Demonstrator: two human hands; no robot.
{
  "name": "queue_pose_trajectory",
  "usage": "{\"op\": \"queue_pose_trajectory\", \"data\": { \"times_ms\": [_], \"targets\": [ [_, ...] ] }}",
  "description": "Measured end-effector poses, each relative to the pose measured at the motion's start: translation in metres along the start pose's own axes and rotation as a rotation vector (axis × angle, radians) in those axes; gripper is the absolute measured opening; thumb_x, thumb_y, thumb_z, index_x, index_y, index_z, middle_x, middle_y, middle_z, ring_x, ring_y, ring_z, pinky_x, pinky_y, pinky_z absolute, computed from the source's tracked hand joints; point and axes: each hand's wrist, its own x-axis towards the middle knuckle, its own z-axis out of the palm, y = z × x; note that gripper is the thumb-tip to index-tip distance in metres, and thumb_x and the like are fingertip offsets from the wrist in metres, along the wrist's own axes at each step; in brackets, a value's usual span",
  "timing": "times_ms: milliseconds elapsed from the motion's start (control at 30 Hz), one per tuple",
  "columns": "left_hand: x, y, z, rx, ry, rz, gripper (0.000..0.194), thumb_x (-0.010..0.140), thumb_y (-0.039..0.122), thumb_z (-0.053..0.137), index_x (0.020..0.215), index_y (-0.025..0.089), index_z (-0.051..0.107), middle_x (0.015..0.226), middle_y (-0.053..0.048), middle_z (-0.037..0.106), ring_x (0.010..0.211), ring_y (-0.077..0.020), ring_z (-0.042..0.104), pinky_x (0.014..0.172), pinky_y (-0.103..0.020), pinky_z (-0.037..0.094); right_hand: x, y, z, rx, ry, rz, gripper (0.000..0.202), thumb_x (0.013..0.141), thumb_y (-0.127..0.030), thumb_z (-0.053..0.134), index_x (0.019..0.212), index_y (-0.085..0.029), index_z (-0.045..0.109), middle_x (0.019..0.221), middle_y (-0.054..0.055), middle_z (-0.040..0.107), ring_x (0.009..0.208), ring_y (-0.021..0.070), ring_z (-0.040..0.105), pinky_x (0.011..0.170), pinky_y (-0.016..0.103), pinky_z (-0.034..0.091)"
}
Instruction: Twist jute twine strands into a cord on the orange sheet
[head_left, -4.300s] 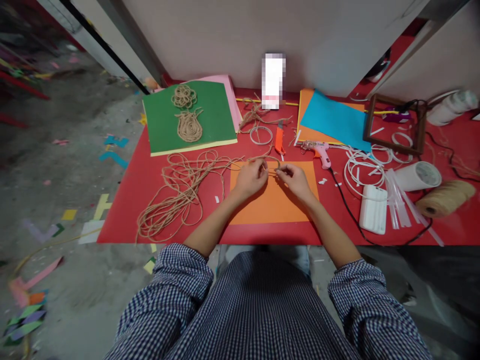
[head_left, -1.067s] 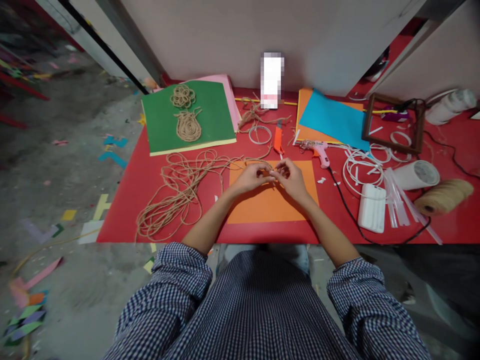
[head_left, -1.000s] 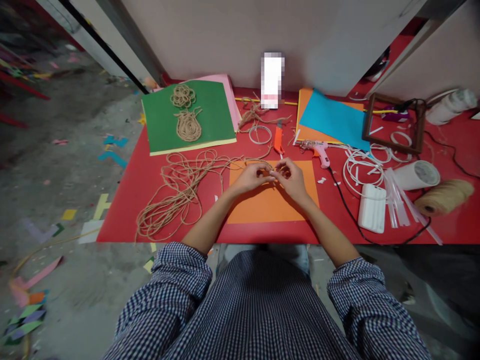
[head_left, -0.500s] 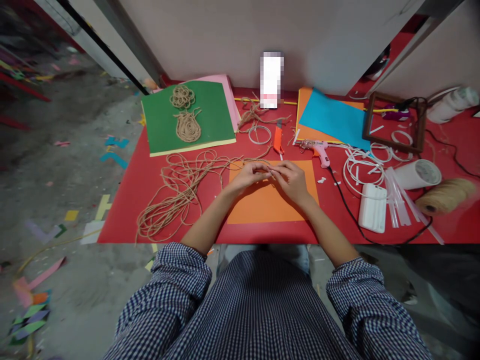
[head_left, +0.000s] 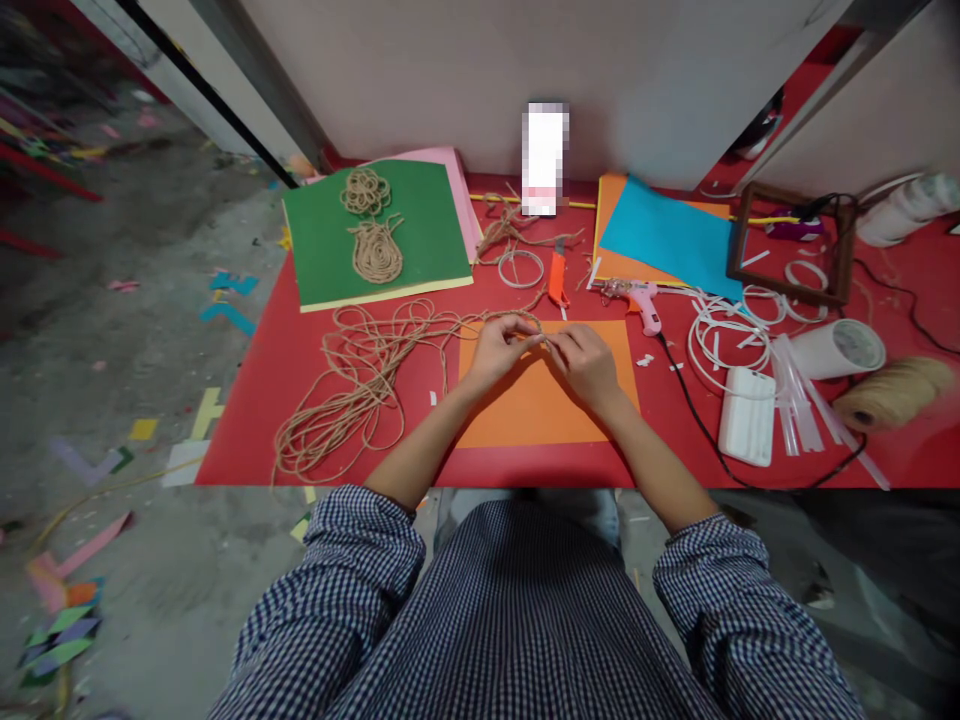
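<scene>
Over an orange paper sheet [head_left: 525, 418], my left hand [head_left: 498, 354] and my right hand [head_left: 588, 366] meet fingertip to fingertip. Both are closed in a pinch on the jute twine, most of which is hidden by the fingers. The twine [head_left: 379, 362] runs from a loose tangled heap left of the sheet up to my left hand. Beyond my fingers lie an orange utility knife [head_left: 557, 278] and a pink hot glue gun [head_left: 643, 305]. Two coiled twine shapes, a looped flower [head_left: 365, 191] and a rounded one [head_left: 377, 252], rest on green paper [head_left: 319, 245].
A phone [head_left: 544, 160] with a blurred screen leans on the wall. To the right are blue paper [head_left: 660, 240], a wooden frame [head_left: 739, 235], a white power bank [head_left: 746, 418], clear glue sticks [head_left: 796, 405], a white roll [head_left: 840, 348] and a twine spool [head_left: 892, 392]. The glue gun's black cord crosses the table.
My hands have shifted slightly, with the left wrist a little further right and the fingers adjusting their pinch. The things on the table have stayed put.
</scene>
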Motion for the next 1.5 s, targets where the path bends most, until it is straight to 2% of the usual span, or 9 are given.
{"op": "queue_pose_trajectory", "data": {
  "times_ms": [200,333,467,600,733,900,1133,1300,1500],
  "targets": [
    [-0.002,0.003,0.000,0.124,-0.020,0.179,0.021,0.086,0.037,0.080,0.091,0.017,0.075,0.094,-0.006,0.076,0.073,-0.0119,0.063,0.062,-0.025,0.043,0.005,-0.004,-0.006,0.201,0.036,0.130,0.036,0.112,-0.044,0.046,0.106,-0.021,0.073,0.098,0.008,0.068,0.090,0.0218,0.064,0.081,0.035,0.049],
    [-0.006,0.008,0.002,0.221,0.018,0.245,0.021,0.090,0.034,0.075,0.104,0.019,0.076,0.104,-0.008,0.078,0.081,-0.0139,0.068,0.064,-0.025,0.043,0.006,-0.004,-0.007,0.252,0.043,0.143,0.036,0.112,-0.045,0.045,0.105,-0.023,0.072,0.098,0.007,0.067,0.091,0.0219,0.064,0.082,0.036,0.050],
    [-0.010,0.013,0.002,0.310,-0.032,0.275,0.021,0.095,0.036,0.069,0.099,0.018,0.078,0.092,-0.007,0.079,0.070,-0.0126,0.063,0.062,-0.026,0.043,0.005,-0.003,-0.007,0.218,0.032,0.099,0.035,0.112,-0.043,0.045,0.109,-0.022,0.072,0.100,0.009,0.068,0.092,0.0222,0.065,0.081,0.035,0.050],
    [-0.013,0.014,0.000,0.228,-0.074,0.210,0.030,0.096,0.045,0.068,0.098,0.016,0.078,0.087,-0.006,0.077,0.058,-0.0096,0.056,0.055,-0.024,0.040,0.003,-0.002,-0.004,0.135,-0.002,0.019,0.035,0.112,-0.042,0.045,0.108,-0.022,0.074,0.099,0.010,0.069,0.090,0.0224,0.064,0.080,0.035,0.049],
    [-0.012,0.012,-0.001,0.121,-0.137,0.113,0.037,0.090,0.050,0.073,0.104,0.016,0.077,0.089,-0.006,0.076,0.052,-0.0081,0.054,0.049,-0.023,0.040,0.003,-0.002,-0.004,0.170,0.005,0.038,0.037,0.112,-0.045,0.045,0.109,-0.023,0.074,0.100,0.009,0.069,0.090,0.0225,0.065,0.080,0.035,0.051],
    [-0.011,0.008,-0.002,0.027,-0.147,0.036,0.030,0.086,0.043,0.076,0.103,0.018,0.078,0.079,-0.003,0.072,0.053,-0.0088,0.053,0.047,-0.022,0.038,0.005,-0.001,-0.005,0.239,0.010,0.071,0.035,0.112,-0.045,0.046,0.109,-0.022,0.073,0.101,0.008,0.068,0.091,0.0215,0.066,0.081,0.034,0.050],
    [-0.009,0.007,-0.003,-0.150,-0.221,-0.085,0.025,0.082,0.041,0.076,0.096,0.021,0.079,0.072,0.000,0.064,0.056,-0.0082,0.048,0.051,-0.022,0.036,0.001,-0.003,-0.003,0.066,-0.072,-0.018,0.036,0.112,-0.044,0.046,0.119,-0.024,0.074,0.098,0.008,0.064,0.081,0.0188,0.058,0.074,0.031,0.045],
    [-0.010,0.003,0.003,-0.226,-0.167,-0.185,0.024,0.074,0.028,0.075,0.096,0.020,0.078,0.067,0.001,0.061,0.054,-0.0076,0.047,0.055,-0.023,0.041,-0.001,-0.003,-0.001,0.014,-0.088,0.018,0.039,0.112,-0.045,0.043,0.115,-0.023,0.075,0.100,0.009,0.065,0.082,0.0198,0.057,0.075,0.032,0.045],
    [-0.009,0.002,0.006,-0.185,-0.198,-0.198,0.026,0.071,0.022,0.071,0.096,0.016,0.077,0.078,-0.002,0.068,0.062,-0.0090,0.054,0.062,-0.024,0.046,-0.004,-0.001,0.004,-0.059,-0.090,-0.006,0.038,0.112,-0.043,0.044,0.110,-0.022,0.076,0.096,0.009,0.066,0.081,0.0203,0.057,0.072,0.033,0.043]
  ]
}}
